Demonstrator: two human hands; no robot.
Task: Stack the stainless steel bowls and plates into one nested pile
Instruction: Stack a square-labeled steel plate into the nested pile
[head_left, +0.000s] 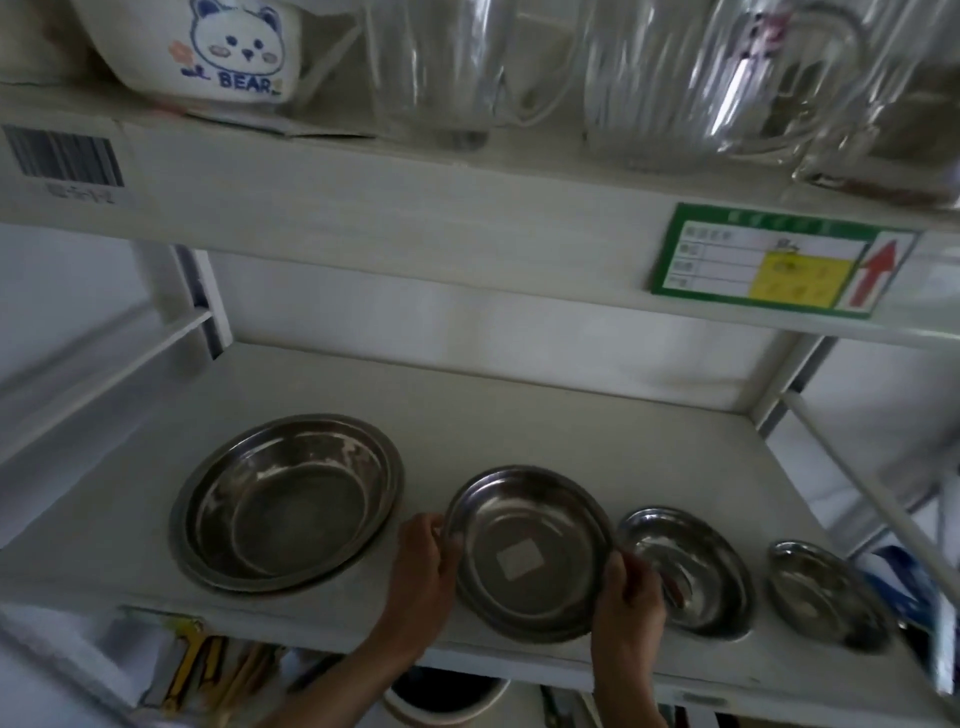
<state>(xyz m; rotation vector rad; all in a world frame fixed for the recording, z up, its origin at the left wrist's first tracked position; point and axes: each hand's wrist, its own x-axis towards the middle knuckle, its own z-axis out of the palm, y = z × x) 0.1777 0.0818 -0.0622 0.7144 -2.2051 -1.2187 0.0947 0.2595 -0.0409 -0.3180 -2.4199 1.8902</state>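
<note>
Four steel dishes in a row on white shelf (467, 415), openings up: large stacked pair (288, 501) at L, second dish (530, 553), third dish (688, 569), smallest (826, 592) at R. Second dish tilted, near edge toward camera, gripped w/ both hands. L hand (423, 571) curled on its L rim, thumb over lip; R hand (631, 597) closed on its R rim, just beside third dish.

white shelf (519, 415) | left to right: nested pair (285, 501), plate (530, 551), bowl (691, 566), small plate (826, 592)

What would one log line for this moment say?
both hands: left hand, right hand | grip: second-largest round steel dish | on: white shelf
</note>
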